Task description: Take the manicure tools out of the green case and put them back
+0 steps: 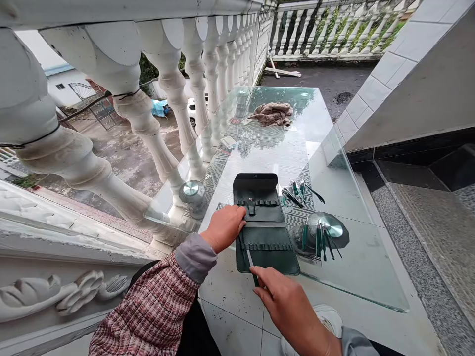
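A clear glass tabletop (270, 157) stretches before us, pale floor tiles (330, 198) showing through it. Nearest us, a dark case (266, 235) lies open on the glass, its rows of loops exposed, its lower end at the near edge. To its right we see two loose groups of green tools, one (293, 197) beside the case's upper half, the other (318, 239) by a round metal disc (335, 227). Farther off, we spot a small pale card (228, 143) toward the left and a crumpled brown cloth (272, 114) near the far end.
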A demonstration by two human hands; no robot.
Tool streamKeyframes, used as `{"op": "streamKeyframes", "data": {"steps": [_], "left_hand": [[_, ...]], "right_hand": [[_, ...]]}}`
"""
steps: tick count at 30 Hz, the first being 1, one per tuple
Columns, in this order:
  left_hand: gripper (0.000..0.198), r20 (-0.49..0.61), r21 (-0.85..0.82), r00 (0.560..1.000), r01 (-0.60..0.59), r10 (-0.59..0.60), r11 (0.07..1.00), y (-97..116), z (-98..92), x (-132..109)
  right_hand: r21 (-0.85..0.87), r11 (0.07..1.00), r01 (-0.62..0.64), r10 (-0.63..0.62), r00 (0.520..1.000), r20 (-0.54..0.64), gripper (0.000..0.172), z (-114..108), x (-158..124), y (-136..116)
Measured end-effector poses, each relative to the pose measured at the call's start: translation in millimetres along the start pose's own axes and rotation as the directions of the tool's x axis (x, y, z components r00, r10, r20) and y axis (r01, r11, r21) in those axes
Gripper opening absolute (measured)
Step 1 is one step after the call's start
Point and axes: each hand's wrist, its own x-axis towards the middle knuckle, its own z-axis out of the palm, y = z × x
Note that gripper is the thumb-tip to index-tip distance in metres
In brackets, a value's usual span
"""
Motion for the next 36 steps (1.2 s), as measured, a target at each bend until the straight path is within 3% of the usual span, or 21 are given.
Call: {"op": "streamKeyframes", "data": {"steps": [3,6,11,17,23,36], "left_hand": [[0.009,-0.009,0.002,1.0,-0.005,0.005,1.0,-0.4,0.8,0.2],[0.01,-0.004,0.002,1.0,0.001,-0.001,1.0,-0.1,0.3,0.3],[0.01,0.007,-0.006,1.0,0.014,-0.014,1.0,1.0,-0.7,0.3],[0.01,0.01,0.007,1.0,0.025,-0.025,1.0,1.2,0.0,-0.3],[0.011,-0.016,0.024,1.0,0.007,-0.007,1.0,-1.4,4.8,0.4],[0.009,-0.027,0.029,1.0,0.011,-0.01,1.0,-0.4,5.2,2.1]], "right_hand": [[-0.299,0.941,0.16,-0.202,0.973,-0.116,0.023,3.1,0.5,0.9],[-0.408,0.892,0.195,-0.272,0.952,-0.139,0.015,-2.3,7.1,-2.1],[-0.293,0.932,0.214,-0.259,0.958,-0.122,0.01,-10.5,19.2,-2.1],[-0.228,0.963,0.143,-0.171,0.979,-0.112,0.005,-7.4,26.0,4.1],[-0.238,0.965,0.113,-0.125,0.992,-0.034,0.03,-9.2,27.7,3.2],[-0.148,0.989,0.016,-0.012,1.0,0.024,0.022,-16.2,32.8,1.9]]}}
